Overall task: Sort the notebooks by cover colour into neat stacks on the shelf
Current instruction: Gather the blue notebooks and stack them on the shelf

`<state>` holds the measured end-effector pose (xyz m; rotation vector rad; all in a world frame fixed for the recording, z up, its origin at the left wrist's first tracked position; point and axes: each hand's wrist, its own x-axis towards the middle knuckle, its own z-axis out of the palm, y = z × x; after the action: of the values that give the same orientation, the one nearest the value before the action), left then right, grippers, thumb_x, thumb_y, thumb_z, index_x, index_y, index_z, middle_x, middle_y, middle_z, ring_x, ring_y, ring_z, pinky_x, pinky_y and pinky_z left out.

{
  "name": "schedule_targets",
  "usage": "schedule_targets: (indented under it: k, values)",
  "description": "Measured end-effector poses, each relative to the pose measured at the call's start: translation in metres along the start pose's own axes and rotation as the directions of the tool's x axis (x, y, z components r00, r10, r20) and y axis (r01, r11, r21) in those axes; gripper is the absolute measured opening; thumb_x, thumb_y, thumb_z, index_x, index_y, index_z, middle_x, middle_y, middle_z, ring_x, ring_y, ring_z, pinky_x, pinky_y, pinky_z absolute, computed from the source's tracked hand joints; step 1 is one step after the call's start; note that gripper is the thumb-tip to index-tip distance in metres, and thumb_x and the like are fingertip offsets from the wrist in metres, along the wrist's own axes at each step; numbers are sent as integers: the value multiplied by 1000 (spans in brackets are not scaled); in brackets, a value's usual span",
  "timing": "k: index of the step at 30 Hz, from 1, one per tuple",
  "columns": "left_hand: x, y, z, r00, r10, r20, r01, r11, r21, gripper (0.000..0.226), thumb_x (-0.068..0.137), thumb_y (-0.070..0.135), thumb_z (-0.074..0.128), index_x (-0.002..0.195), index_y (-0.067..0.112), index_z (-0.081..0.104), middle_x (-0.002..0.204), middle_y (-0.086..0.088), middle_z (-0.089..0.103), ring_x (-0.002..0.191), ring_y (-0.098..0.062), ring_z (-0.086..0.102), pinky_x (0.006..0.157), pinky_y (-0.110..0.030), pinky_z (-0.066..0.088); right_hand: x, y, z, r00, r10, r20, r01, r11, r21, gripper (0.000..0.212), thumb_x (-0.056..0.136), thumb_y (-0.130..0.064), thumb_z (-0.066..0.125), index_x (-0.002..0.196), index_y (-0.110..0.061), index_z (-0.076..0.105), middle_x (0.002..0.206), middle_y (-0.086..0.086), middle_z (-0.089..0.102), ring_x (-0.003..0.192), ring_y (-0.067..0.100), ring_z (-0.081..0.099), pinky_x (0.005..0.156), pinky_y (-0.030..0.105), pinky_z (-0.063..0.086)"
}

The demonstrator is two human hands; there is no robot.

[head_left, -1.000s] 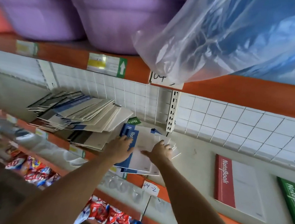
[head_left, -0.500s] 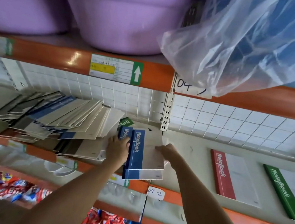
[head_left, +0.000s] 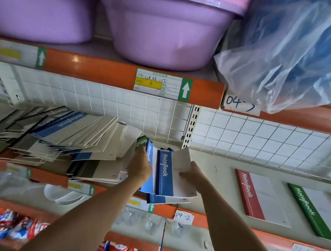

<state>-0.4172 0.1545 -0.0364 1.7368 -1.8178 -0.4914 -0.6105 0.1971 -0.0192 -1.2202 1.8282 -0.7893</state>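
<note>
Nearest, the left hand point(head_left: 140, 168) and right hand point(head_left: 191, 175) pinch the blue notebooks point(head_left: 164, 174) at nine and three o'clock. Thin, floppy, slick covers probably slide; grip both long edges. Farther, toward ten o'clock, the unsorted pile point(head_left: 64, 137) sprawls on the shelf point(head_left: 211, 180).

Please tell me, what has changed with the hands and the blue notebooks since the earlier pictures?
The right hand has taken hold of the top blue notebook and tilted its right edge up off the blue stack; the left hand still steadies the stack's left side. The messy pile, red notebook and green notebook lie as before.
</note>
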Motion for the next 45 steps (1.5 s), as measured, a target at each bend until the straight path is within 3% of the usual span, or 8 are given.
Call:
schedule_targets:
  k: [4,9,13,17,21,26,36,45]
  values:
    - [-2,-2,-14,993,72,96,-78,995,55,34,97,10,52,129,8,40,103,-11,63,76,-21,55,60,-32,42,-6,-2,-5,998,29,-52,-26,998,54,23,81,-1,65,86,-20,53,100,13,62,100,35,61,93,54,53]
    - [4,1,-21,979,118,168,-115,993,-26,41,101,7,44,140,19,37,91,-7,55,60,-17,50,47,-29,40,-23,-6,-4,975,135,-179,-102,978,183,22,95,-5,45,115,-11,51,108,17,61,92,32,61,75,40,53]
    - [4,13,-24,964,157,217,-140,986,-92,35,102,13,41,135,25,40,99,-12,63,72,-29,61,60,-39,53,-46,-4,-4,954,167,-249,-97,958,270,21,96,-6,41,115,-13,49,102,15,59,94,34,60,82,47,54]
    - [1,29,-20,947,198,252,-176,979,-106,37,100,12,42,136,23,38,100,-15,64,70,-32,57,56,-31,41,-60,11,-9,891,205,-406,-93,956,279,26,90,-6,43,113,-16,52,101,14,64,92,33,62,87,54,55]
    - [-14,50,-14,927,249,281,-233,968,-91,44,97,7,45,138,21,35,115,-16,63,93,-37,61,65,-35,40,-95,17,-20,813,255,-524,-108,950,294,20,93,-9,46,109,-17,54,102,9,65,91,30,62,83,42,54]
    - [-35,82,-3,915,216,340,-203,976,-73,31,95,7,48,125,10,41,118,-17,61,101,-36,61,70,-40,48,-127,35,-43,762,294,-577,-123,940,317,42,87,-12,43,126,-23,57,113,7,68,97,30,63,93,45,52]
    - [-93,165,28,896,249,367,-239,968,-72,29,99,20,43,126,10,47,123,-19,60,106,-37,60,74,-35,43,-178,88,-116,714,328,-619,-140,932,334,24,94,-13,45,118,-12,51,103,11,59,92,30,58,76,35,48]
    - [-174,257,89,899,247,362,-227,969,-97,35,99,23,43,131,12,48,127,-18,59,112,-37,58,82,-37,42,-225,166,-210,690,363,-626,-130,913,387,23,87,-11,48,106,-6,58,90,9,62,91,32,61,79,38,53]
